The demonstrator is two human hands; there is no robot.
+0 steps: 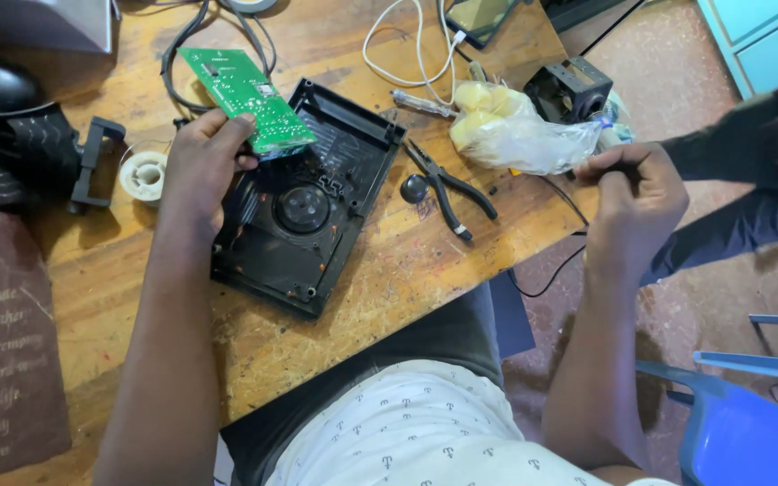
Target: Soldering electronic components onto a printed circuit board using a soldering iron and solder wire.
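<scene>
**Casing open, board out and in hand**

Status as it looks now:
- black casing lies open, inner side up, on the wooden table; round hub and bare interior visible, no board seated in it
- green circuit board is lifted clear, tilted over the casing's upper-left corner; left hand pinches its lower edge, thumb and fingers closed on it
- right hand is well right of the casing, past the table edge, fingers curled together around something thin and dark, possibly the black wire trailing below; can't tell for sure
- pliers lie just right of the casing, untouched; a screwdriver sits above them
- clear plastic bag with yellowish lumps further right; solder spool left of the casing

Judgement: opening up and board removal look done. No sign of work on the board itself, and refit and closing of the casing are all left
</scene>
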